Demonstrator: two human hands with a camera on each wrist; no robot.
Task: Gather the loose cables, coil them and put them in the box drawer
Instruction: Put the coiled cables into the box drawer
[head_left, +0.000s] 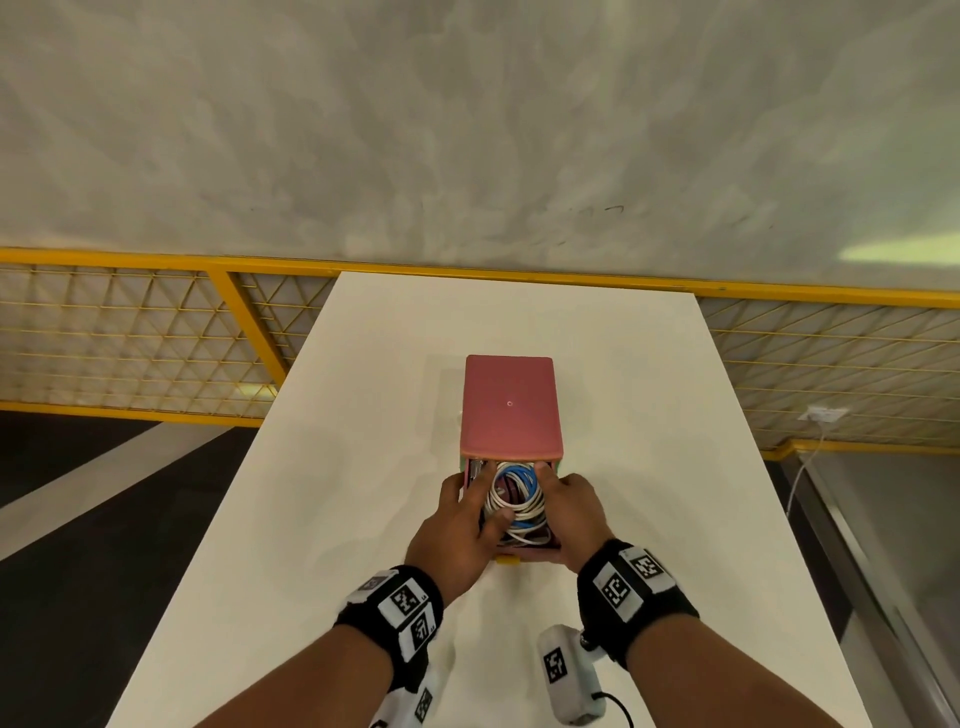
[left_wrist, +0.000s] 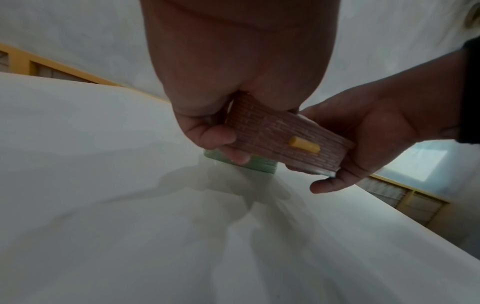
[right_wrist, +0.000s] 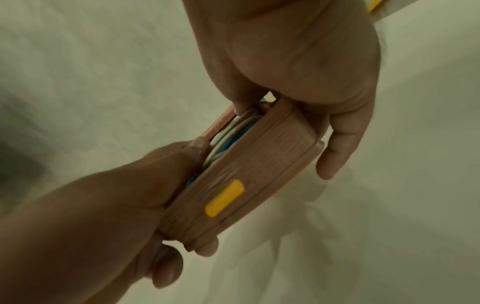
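A pink box stands in the middle of the white table. Its drawer is pulled out toward me and holds coiled white, blue and dark red cables. My left hand grips the drawer's left side, thumb lying over the coils. My right hand grips the right side, thumb on the rim. In the left wrist view the brick-patterned drawer front with its yellow handle sits between both hands. The right wrist view shows the cables inside the drawer.
A green part of the box shows under the drawer. A yellow mesh fence runs behind the table below a grey wall. A white socket with a cord hangs on the fence at right. The table drops off on both sides.
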